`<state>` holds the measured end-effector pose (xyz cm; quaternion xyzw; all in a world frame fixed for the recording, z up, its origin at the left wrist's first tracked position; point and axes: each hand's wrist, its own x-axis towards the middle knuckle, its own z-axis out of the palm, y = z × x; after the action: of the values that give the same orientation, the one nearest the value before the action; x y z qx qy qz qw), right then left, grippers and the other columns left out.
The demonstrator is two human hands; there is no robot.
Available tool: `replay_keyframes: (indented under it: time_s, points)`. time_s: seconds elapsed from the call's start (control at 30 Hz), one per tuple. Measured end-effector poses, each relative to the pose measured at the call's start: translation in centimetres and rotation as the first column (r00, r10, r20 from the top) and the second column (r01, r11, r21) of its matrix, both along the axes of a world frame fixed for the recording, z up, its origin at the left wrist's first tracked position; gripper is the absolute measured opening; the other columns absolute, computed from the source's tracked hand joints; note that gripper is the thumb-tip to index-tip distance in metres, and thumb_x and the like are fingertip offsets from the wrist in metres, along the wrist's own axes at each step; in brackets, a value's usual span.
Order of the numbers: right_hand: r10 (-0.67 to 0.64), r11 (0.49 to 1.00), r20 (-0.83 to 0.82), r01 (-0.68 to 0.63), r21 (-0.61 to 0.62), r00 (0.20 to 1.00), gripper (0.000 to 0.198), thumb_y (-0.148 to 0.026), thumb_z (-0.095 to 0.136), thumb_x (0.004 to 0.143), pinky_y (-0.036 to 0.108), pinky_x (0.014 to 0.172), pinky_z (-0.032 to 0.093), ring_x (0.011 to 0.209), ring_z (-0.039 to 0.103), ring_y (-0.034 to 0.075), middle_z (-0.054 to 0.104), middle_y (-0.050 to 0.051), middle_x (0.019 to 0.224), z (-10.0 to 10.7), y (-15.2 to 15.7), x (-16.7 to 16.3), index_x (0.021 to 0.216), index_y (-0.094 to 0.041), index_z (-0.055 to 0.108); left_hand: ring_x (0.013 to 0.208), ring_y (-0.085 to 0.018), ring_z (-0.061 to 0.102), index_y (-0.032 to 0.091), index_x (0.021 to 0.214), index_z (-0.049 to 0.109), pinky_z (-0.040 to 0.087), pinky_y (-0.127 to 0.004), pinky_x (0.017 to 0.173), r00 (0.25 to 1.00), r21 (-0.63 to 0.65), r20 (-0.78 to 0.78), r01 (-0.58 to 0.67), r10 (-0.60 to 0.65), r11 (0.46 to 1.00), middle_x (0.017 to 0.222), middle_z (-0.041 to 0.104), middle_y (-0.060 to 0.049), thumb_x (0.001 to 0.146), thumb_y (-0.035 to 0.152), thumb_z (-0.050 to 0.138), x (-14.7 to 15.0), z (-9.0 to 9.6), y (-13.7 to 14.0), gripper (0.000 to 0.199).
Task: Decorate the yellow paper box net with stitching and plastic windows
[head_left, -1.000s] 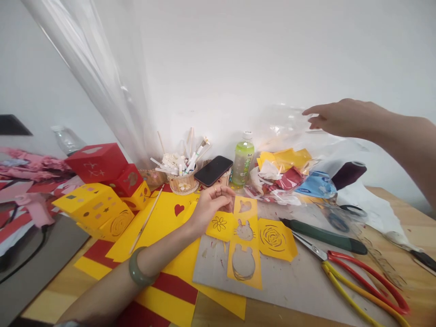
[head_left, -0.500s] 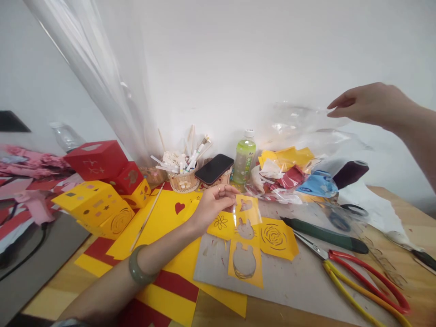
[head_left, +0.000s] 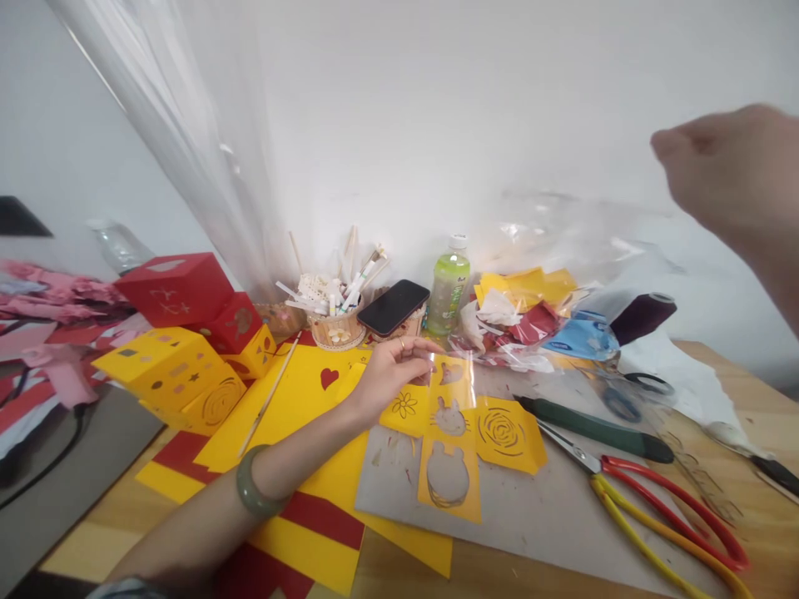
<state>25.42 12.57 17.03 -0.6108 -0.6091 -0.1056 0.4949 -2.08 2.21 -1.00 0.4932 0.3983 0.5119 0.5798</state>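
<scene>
My left hand (head_left: 399, 370) is closed in a pinch at a small piece of clear plastic film (head_left: 463, 374), whose shiny edges show over the top of a yellow paper strip. That yellow cut-out strip (head_left: 473, 478) has animal-shaped openings, and lies partly on a grey board. Beside it are a yellow paper with a flower drawing (head_left: 404, 406) and a yellow panel with a cut rose pattern (head_left: 501, 430). My right hand (head_left: 727, 158) is raised at the upper right against the wall, blurred, with its fingers drawn together; whatever they may hold cannot be made out.
Red-and-yellow-handled scissors (head_left: 667, 499) and a dark green cutter (head_left: 599, 428) lie on the grey board (head_left: 530, 524). Behind stand a pen basket (head_left: 337, 329), a phone (head_left: 394, 308), a green bottle (head_left: 450, 287) and a plastic bag of scraps (head_left: 518, 320). Boxes (head_left: 178, 287) are stacked left.
My right hand has moved up, to the right and closer to the camera, away from the clear plastic above the scraps. My left hand stays in nearly the same place.
</scene>
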Motion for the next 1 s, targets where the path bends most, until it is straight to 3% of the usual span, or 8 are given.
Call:
replay_keyframes:
  time_s: [0.1,0.13,0.2,0.3,0.4,0.57,0.63,1.0]
  points:
    - [0.168,0.984,0.098,-0.173,0.047,0.981,0.042,-0.041,0.046,0.079,0.035,0.06,0.035,0.077,0.059,0.011,0.07,0.006,0.09,-2.3,-3.5,-2.7,0.085,-0.009,0.072,0.063,-0.009,0.055,0.017,0.079,0.07,0.045,-0.022,0.061,1.0,0.031,-0.016,0.002,-0.001,1.0,0.072,0.064,-0.001,0.065,0.017,0.064,-0.1,0.1,0.0,0.016]
    - [0.261,0.962,0.103,-0.25,-0.111,0.96,0.037,-0.042,0.051,0.08,0.031,0.058,0.038,0.066,0.058,0.009,0.07,0.004,0.077,-3.6,-4.8,-3.8,0.088,-0.013,0.072,0.061,-0.009,0.055,0.017,0.08,0.07,0.045,-0.022,0.061,1.0,0.041,-0.023,0.003,-0.002,0.999,0.072,0.064,-0.001,0.065,0.017,0.064,-0.2,0.2,0.0,0.016]
    - [0.454,0.794,0.105,-0.348,-0.498,0.885,0.033,-0.046,0.052,0.081,0.029,0.053,0.041,0.054,0.057,0.01,0.069,0.001,0.066,-6.9,-7.2,-5.7,0.084,-0.021,0.073,0.06,-0.008,0.054,0.018,0.082,0.07,0.046,-0.022,0.061,0.999,0.05,-0.033,0.01,-0.008,0.999,0.071,0.064,-0.001,0.066,0.018,0.065,-0.2,0.3,-0.1,0.017]
    - [0.697,0.5,-0.049,-0.533,-0.683,0.716,0.023,-0.044,0.055,0.08,0.028,0.052,0.042,0.06,0.058,0.013,0.067,-0.001,0.07,-11.8,-9.7,-7.1,0.082,-0.025,0.069,0.066,-0.01,0.058,0.017,0.086,0.07,0.046,-0.022,0.062,0.999,0.021,-0.032,0.039,-0.038,0.999,0.075,0.066,-0.003,0.067,0.018,0.065,-0.1,0.2,-0.3,0.019]
    - [0.646,0.394,-0.291,-0.635,-0.665,0.706,0.017,-0.038,0.058,0.077,0.026,0.051,0.043,0.06,0.056,0.014,0.063,0.0,0.067,-14.8,-10.4,-7.0,0.076,-0.023,0.065,0.067,-0.011,0.059,0.015,0.09,0.067,0.046,-0.022,0.061,0.998,-0.044,-0.026,0.063,-0.064,0.997,0.075,0.067,-0.003,0.064,0.017,0.068,0.0,-0.1,-0.2,0.026]
    - [0.493,0.258,-0.527,-0.695,-0.671,0.692,0.016,-0.034,0.058,0.075,0.023,0.058,0.045,0.064,0.055,0.011,0.059,0.0,0.069,-16.8,-9.8,-6.3,0.071,-0.019,0.06,0.057,-0.008,0.059,0.012,0.075,0.063,0.047,-0.023,0.062,0.983,-0.228,-0.105,0.126,-0.153,0.965,0.069,0.066,-0.002,0.064,0.015,0.07,0.1,-1.1,0.4,0.014]
    - [0.411,0.229,-0.606,-0.721,-0.654,0.681,0.017,-0.034,0.058,0.075,0.023,0.059,0.046,0.062,0.055,0.01,0.059,0.0,0.068,-17.6,-9.5,-6.4,0.072,-0.017,0.058,0.056,-0.008,0.06,0.012,0.072,0.061,0.046,-0.023,0.061,0.971,-0.263,-0.154,0.141,-0.185,0.955,0.067,0.064,-0.001,0.065,0.014,0.068,0.2,-1.5,0.7,0.01]
    - [0.255,0.275,-0.676,-0.722,-0.634,0.691,0.017,-0.032,0.056,0.073,0.023,0.055,0.044,0.055,0.053,0.008,0.058,-0.001,0.063,-21.1,-8.4,-7.3,0.072,-0.016,0.056,0.051,-0.007,0.053,0.013,0.065,0.063,0.041,-0.021,0.054,0.907,-0.274,-0.335,0.165,-0.255,0.947,0.057,0.061,0.002,0.064,0.013,0.067,-0.2,-4.1,3.6,0.005]
